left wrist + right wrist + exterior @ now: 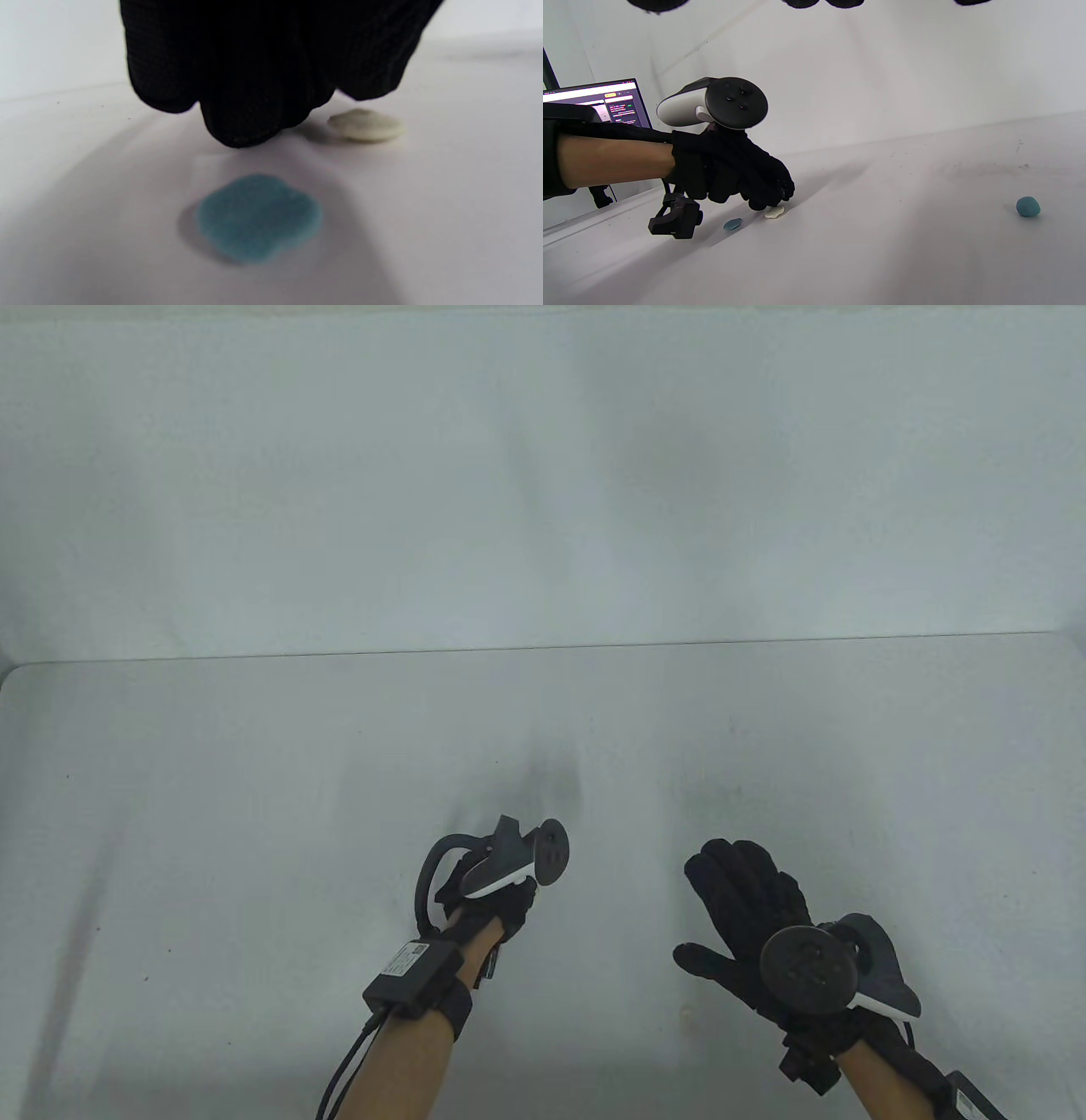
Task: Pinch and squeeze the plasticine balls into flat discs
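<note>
My left hand [502,901] hangs with its fingers curled down under the tracker. In the left wrist view its fingers [242,106] are bunched just above the table and hold nothing. A flattened blue disc [258,217] lies below them and a flattened cream disc [367,125] lies just behind to the right. In the right wrist view the left fingertips [768,195] sit right by the cream disc [774,212], with the blue disc [732,224] beside it. A round blue ball [1028,206] lies apart at the right. My right hand [721,899] is spread open and empty.
The white table [254,814] ends at a white back wall [543,475]. A lit monitor [606,103] stands at the left in the right wrist view. None of the plasticine shows in the table view.
</note>
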`<action>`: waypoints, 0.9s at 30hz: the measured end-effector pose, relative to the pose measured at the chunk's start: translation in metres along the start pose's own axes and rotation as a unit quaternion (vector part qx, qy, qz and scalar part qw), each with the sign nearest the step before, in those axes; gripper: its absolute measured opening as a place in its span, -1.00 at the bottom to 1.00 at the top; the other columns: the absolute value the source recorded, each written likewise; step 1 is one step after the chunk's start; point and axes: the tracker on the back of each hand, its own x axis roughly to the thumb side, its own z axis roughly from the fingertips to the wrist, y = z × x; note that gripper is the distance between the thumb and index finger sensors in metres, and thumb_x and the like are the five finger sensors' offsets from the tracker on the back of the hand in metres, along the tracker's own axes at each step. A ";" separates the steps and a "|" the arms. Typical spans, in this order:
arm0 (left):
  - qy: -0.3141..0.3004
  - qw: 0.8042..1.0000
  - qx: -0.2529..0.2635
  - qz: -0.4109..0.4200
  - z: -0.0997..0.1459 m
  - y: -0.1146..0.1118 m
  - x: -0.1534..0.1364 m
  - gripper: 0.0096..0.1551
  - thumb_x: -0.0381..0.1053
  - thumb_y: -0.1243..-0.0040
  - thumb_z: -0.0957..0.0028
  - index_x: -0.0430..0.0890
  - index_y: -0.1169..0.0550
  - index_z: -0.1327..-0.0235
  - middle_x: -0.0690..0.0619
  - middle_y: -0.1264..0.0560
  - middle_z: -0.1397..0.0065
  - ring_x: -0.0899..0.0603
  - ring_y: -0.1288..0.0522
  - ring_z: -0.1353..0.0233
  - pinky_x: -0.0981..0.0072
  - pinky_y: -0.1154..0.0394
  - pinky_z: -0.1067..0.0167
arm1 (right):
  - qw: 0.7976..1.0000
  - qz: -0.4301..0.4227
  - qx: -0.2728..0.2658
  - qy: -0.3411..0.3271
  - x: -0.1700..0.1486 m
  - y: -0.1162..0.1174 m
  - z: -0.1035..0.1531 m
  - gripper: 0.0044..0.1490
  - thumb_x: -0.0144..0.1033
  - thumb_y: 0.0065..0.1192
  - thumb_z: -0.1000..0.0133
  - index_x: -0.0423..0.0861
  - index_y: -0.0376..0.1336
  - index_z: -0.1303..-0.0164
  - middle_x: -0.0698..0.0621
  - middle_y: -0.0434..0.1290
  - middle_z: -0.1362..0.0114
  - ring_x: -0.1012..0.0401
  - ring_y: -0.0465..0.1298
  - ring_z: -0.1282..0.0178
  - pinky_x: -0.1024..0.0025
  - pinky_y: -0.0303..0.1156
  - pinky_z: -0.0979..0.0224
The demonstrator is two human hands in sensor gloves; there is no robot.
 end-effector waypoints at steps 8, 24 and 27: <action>-0.039 0.992 0.079 0.089 0.049 0.034 -0.015 -0.21 0.21 -0.05 -0.12 -0.19 -0.41 -0.54 -0.22 -0.46 -0.49 -0.31 -0.58 -0.36 -0.14 -0.49 -0.28 | 1.000 0.000 0.004 0.002 -0.001 0.001 0.000 0.09 0.36 -0.20 -0.21 -0.16 -0.17 -0.76 -0.24 -0.13 -0.82 -0.33 -0.07 -0.75 -0.47 0.06 -0.53; -0.169 0.964 0.153 0.136 0.158 0.037 -0.013 0.04 0.31 0.03 -0.12 -0.31 -0.11 -0.68 -0.40 -0.05 -0.68 -0.55 -0.07 -0.64 -0.38 -0.12 -0.46 | 1.000 0.004 0.013 0.014 -0.003 0.001 -0.002 0.09 0.36 -0.20 -0.21 -0.16 -0.17 -0.76 -0.24 -0.13 -0.82 -0.33 -0.07 -0.75 -0.48 0.05 -0.53; -0.167 0.961 0.179 0.130 0.163 0.032 -0.012 0.05 0.31 0.03 -0.11 -0.32 -0.11 -0.68 -0.42 -0.02 -0.67 -0.56 -0.04 -0.64 -0.40 -0.08 -0.45 | 1.000 0.011 0.015 0.014 -0.002 0.003 -0.002 0.09 0.36 -0.19 -0.21 -0.16 -0.17 -0.76 -0.24 -0.13 -0.82 -0.33 -0.07 -0.75 -0.48 0.06 -0.53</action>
